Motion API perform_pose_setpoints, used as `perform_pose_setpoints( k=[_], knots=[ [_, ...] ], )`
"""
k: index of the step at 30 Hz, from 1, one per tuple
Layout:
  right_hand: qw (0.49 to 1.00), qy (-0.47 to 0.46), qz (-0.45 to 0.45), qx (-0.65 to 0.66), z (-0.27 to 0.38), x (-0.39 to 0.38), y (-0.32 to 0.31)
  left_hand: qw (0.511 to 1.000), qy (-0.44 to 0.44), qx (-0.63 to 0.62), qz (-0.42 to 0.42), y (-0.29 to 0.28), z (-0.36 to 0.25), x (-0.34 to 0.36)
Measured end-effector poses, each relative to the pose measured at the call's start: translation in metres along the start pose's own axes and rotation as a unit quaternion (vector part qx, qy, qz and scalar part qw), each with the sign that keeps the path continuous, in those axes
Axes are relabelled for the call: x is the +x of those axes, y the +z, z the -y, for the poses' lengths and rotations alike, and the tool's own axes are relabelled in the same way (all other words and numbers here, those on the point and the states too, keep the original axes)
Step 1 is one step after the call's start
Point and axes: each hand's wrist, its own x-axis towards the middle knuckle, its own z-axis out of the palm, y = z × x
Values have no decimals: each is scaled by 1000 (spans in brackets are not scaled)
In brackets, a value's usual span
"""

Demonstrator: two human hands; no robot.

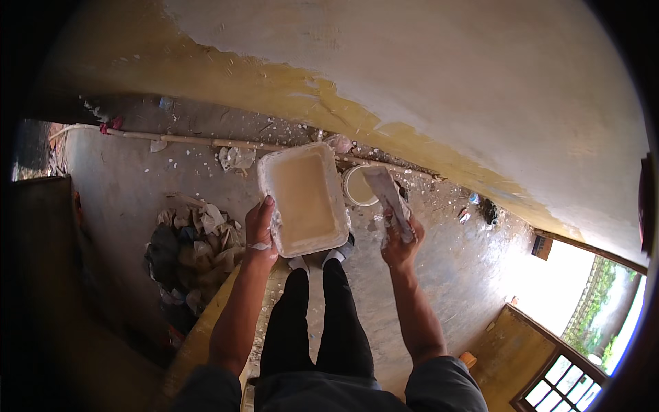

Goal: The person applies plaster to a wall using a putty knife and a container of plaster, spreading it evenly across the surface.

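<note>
A shallow, pale rectangular tub [313, 248] with rounded corners hangs level before me over the floor. Cloudy beige liquid or wet mix lies in it, and white crust coats its rim. My left hand [259, 228] is closed on its left side, thumb up along the edge, with white smears at the wrist. To the right and apart from the tub, my right hand [401, 242] is wrapped round a flat, plaster-smeared putty blade [382, 185]. The blade points up and away, and its handle is hidden in my fingers. White residue covers those fingers.
Beyond the tub, a round white bucket [348, 191] stands on the spattered floor. A bamboo pole [206, 142] lies along the wall [439, 89], which is part pale, part yellow. At left sits a heap of crumpled bags [199, 250]. A bright doorway [556, 275] opens at right.
</note>
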Motion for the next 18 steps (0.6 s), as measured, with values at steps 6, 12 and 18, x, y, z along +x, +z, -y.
perform_pose_setpoints(
  k=[6,12,18],
  knots=[
    [977,-200,-69,22,26,-28,40,1000,6,20,-18,-1,-32,-10],
    [977,-212,-31,23,16,-19,49,1000,16,-13,-21,14,-39,-12],
    [974,-186,19,-129,7,4,56,996,69,-28,-46,9,-51,-6]
  ],
)
